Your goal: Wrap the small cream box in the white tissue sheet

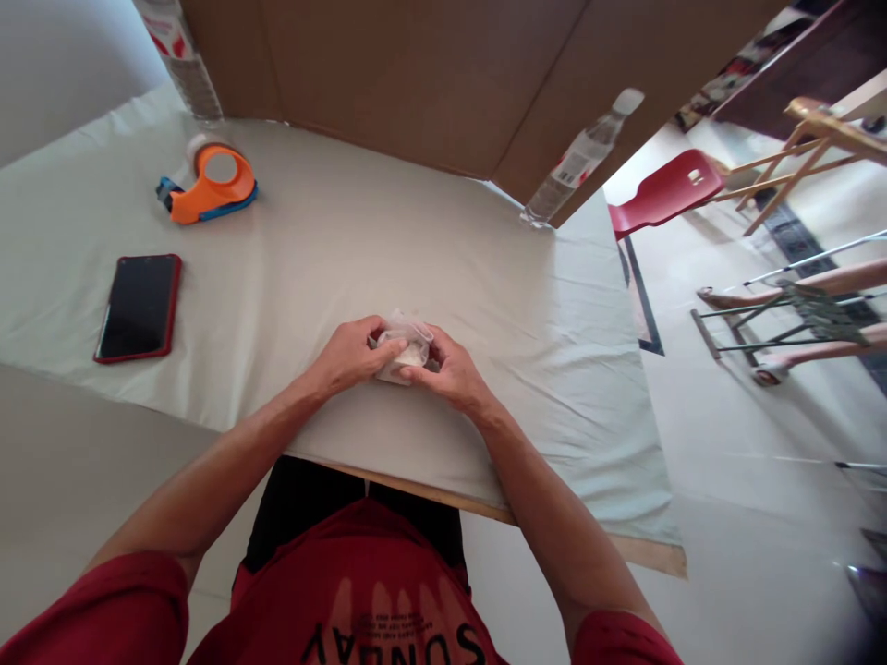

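Note:
A small clear plastic bag with something white inside sits between my two hands over the table's near middle. My left hand grips its left side with thumb and fingers. My right hand pinches its right side. Both hands rest low over the pale cloth that covers the table. What the white content is I cannot tell.
A red-cased phone lies face up at the left. An orange tape dispenser sits at the back left. Plastic bottles stand by a cardboard screen. A red chair and a person's legs are at the right.

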The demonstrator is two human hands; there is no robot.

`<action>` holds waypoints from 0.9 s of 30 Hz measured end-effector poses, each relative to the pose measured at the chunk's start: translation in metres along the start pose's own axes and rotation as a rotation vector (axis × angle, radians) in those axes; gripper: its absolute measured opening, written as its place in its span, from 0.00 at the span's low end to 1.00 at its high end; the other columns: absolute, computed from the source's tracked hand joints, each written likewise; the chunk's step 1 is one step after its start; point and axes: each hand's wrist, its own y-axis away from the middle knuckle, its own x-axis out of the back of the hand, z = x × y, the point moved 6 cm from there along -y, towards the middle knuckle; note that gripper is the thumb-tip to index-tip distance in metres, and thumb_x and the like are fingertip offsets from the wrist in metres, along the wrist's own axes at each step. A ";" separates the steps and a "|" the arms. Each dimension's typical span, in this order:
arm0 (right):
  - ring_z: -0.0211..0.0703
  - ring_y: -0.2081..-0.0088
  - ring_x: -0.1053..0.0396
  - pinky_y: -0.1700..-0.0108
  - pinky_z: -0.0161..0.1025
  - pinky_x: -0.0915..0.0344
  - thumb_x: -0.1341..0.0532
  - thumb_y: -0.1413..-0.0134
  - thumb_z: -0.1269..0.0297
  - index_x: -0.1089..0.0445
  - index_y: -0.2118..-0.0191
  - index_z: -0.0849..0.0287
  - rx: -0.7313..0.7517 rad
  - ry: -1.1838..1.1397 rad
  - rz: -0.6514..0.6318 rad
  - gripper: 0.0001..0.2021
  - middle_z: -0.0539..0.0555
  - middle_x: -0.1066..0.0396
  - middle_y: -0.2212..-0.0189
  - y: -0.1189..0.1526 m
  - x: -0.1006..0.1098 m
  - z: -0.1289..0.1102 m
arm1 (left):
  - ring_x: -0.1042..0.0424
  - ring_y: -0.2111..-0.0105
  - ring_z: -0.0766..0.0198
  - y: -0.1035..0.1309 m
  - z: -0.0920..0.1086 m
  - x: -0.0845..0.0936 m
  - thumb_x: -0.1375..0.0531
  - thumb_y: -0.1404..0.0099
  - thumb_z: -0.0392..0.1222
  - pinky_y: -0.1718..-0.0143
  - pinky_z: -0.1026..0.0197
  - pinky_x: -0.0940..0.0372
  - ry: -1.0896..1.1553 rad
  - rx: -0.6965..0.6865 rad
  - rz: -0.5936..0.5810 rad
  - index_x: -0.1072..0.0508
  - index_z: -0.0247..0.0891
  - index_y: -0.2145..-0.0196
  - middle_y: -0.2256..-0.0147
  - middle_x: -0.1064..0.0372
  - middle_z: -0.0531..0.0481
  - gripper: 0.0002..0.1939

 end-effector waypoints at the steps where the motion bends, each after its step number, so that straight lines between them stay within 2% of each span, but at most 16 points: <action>1: 0.47 0.55 0.26 0.51 0.44 0.29 0.27 0.57 0.48 0.33 0.44 0.57 -0.016 -0.042 0.012 0.35 0.58 0.24 0.53 -0.002 0.000 0.003 | 0.31 0.74 0.65 0.000 0.001 0.005 0.40 0.41 0.56 0.72 0.62 0.34 -0.016 -0.029 0.068 0.26 0.36 0.60 0.68 0.26 0.49 0.21; 3: 0.47 0.55 0.25 0.53 0.44 0.27 0.26 0.60 0.49 0.34 0.44 0.57 -0.056 -0.168 0.025 0.37 0.58 0.24 0.52 -0.007 -0.002 0.007 | 0.29 0.70 0.63 0.001 0.001 0.014 0.38 0.43 0.58 0.68 0.61 0.33 -0.017 -0.071 0.197 0.27 0.36 0.57 0.63 0.25 0.47 0.24; 5: 0.47 0.54 0.24 0.53 0.43 0.26 0.25 0.61 0.51 0.36 0.42 0.56 -0.088 -0.265 0.024 0.40 0.59 0.25 0.49 -0.010 -0.002 0.008 | 0.28 0.66 0.62 0.002 0.002 0.019 0.37 0.44 0.56 0.65 0.59 0.32 -0.020 -0.113 0.267 0.28 0.36 0.57 0.60 0.25 0.46 0.23; 6: 0.48 0.53 0.24 0.53 0.44 0.26 0.24 0.62 0.52 0.38 0.41 0.56 -0.101 -0.285 0.013 0.41 0.60 0.25 0.48 -0.011 -0.002 0.006 | 0.28 0.65 0.61 0.002 0.003 0.019 0.37 0.45 0.54 0.64 0.59 0.32 -0.028 -0.131 0.265 0.28 0.37 0.58 0.59 0.25 0.45 0.22; 11: 0.51 0.51 0.23 0.50 0.47 0.26 0.25 0.59 0.55 0.43 0.35 0.60 -0.168 -0.213 -0.089 0.46 0.62 0.24 0.49 -0.016 0.002 0.000 | 0.29 0.64 0.61 -0.001 0.003 0.009 0.36 0.47 0.51 0.59 0.56 0.31 -0.075 -0.147 0.110 0.25 0.37 0.59 0.61 0.27 0.47 0.20; 14: 0.53 0.50 0.24 0.47 0.50 0.27 0.26 0.58 0.53 0.45 0.33 0.61 -0.198 -0.141 -0.143 0.48 0.63 0.23 0.50 -0.022 0.007 -0.001 | 0.30 0.64 0.61 -0.001 0.001 0.010 0.38 0.46 0.51 0.58 0.55 0.31 -0.097 -0.149 0.139 0.25 0.35 0.58 0.60 0.28 0.46 0.20; 17: 0.56 0.48 0.25 0.45 0.51 0.29 0.27 0.57 0.48 0.47 0.31 0.64 -0.194 -0.027 -0.162 0.51 0.65 0.25 0.48 -0.030 0.010 -0.001 | 0.31 0.66 0.62 -0.003 -0.004 0.010 0.39 0.45 0.50 0.59 0.56 0.31 -0.072 -0.102 0.149 0.26 0.34 0.52 0.59 0.28 0.45 0.25; 20: 0.58 0.48 0.27 0.44 0.54 0.31 0.30 0.54 0.43 0.46 0.31 0.66 -0.151 0.218 -0.103 0.50 0.68 0.27 0.46 -0.034 0.016 -0.001 | 0.31 0.68 0.64 -0.005 -0.006 0.008 0.40 0.44 0.51 0.61 0.57 0.31 -0.067 -0.081 0.121 0.24 0.34 0.54 0.61 0.28 0.46 0.24; 24: 0.61 0.45 0.30 0.41 0.58 0.35 0.33 0.51 0.39 0.40 0.34 0.63 0.044 0.540 0.118 0.45 0.69 0.35 0.39 -0.026 0.025 -0.015 | 0.33 0.71 0.65 -0.007 -0.004 0.005 0.41 0.43 0.51 0.64 0.58 0.32 -0.056 -0.081 0.107 0.22 0.34 0.59 0.65 0.28 0.47 0.20; 27: 0.61 0.45 0.31 0.40 0.60 0.37 0.36 0.46 0.40 0.38 0.36 0.62 0.156 0.656 0.194 0.39 0.68 0.32 0.42 -0.013 0.023 -0.023 | 0.34 0.73 0.66 -0.006 -0.003 0.003 0.41 0.42 0.50 0.66 0.59 0.34 -0.037 -0.070 0.097 0.22 0.34 0.59 0.69 0.29 0.50 0.19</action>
